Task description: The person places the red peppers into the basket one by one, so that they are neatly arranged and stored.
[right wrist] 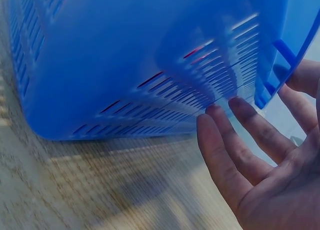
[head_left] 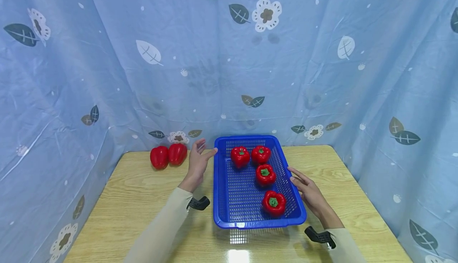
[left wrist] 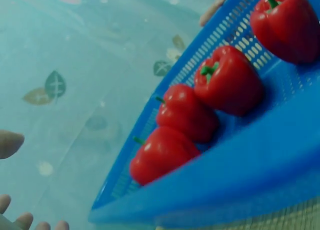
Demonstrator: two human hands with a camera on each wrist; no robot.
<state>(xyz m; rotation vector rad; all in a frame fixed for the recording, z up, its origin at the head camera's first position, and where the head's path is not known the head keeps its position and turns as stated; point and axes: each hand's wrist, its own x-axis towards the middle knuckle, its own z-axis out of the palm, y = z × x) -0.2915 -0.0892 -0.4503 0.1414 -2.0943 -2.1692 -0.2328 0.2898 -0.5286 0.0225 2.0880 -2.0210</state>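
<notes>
A blue plastic basket [head_left: 225, 226] with slotted walls is on the wooden table. Inside it are several red bell peppers with green stems, among them a bell pepper [head_left: 273, 203] near the front right corner and another bell pepper [left wrist: 161, 155] at the far end. My left hand [head_left: 197, 163] hovers just left of the basket's far left corner, fingers spread and holding nothing. At the basket's right side, my right hand [head_left: 310, 193] rests extended fingers [right wrist: 250, 125] against the outer wall, below the rim.
Two more red peppers, one red pepper [head_left: 159, 157] and a second red pepper [head_left: 177, 154], lie side by side at the table's back left. A blue patterned curtain [head_left: 222, 76] surrounds the wooden table [head_left: 136, 199] at the back and sides.
</notes>
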